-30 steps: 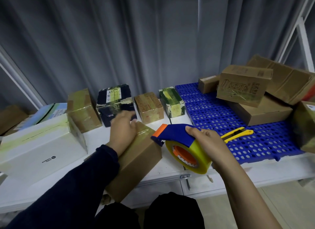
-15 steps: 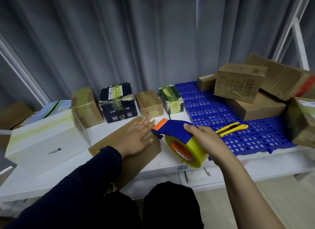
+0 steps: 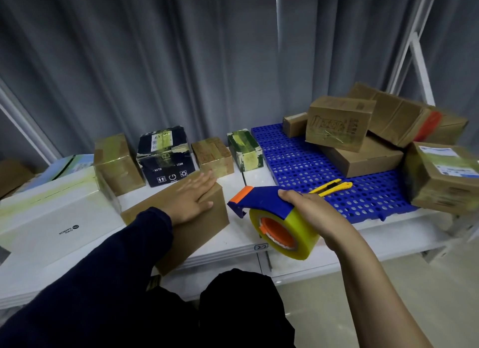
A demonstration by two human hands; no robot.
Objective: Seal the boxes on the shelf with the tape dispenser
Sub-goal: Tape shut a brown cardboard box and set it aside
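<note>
Cardboard box (image 3: 204, 231): plain brown, lying askew at the front of the white shelf (image 3: 241, 233), its near end reaching over the front edge.
Left hand (image 3: 191, 200): flat on the box top near the far end, fingers straight and close together, thumb out to the side; a dark sleeve runs to the wrist.
Right hand (image 3: 311, 213): fingers and thumb wrapped round the dispenser, holding it in the air; the forearm is bare.
Dispenser (image 3: 264, 201): blue body with an orange tip and a thick yellow tape roll on an orange core. It is held just right of the box above the shelf's front. The tip points left at the box's right edge; I cannot tell whether they touch.
Mat (image 3: 298, 161): blue perforated plastic over the shelf's right part.
Knife (image 3: 333, 186): yellow, lying on the mat just behind the right hand.
Back row: tan box (image 3: 116, 163), black box (image 3: 166, 156), small brown box (image 3: 212, 156) and green box (image 3: 245, 150), side by side behind the cardboard box, all streaked with tape.
White box (image 3: 51, 218): large, at the left, beside the tan box.
Cartons (image 3: 363, 156): brown, heaped on the mat at the right, some leaning on others.
Curtain (image 3: 181, 62): grey folds behind the shelf.
</note>
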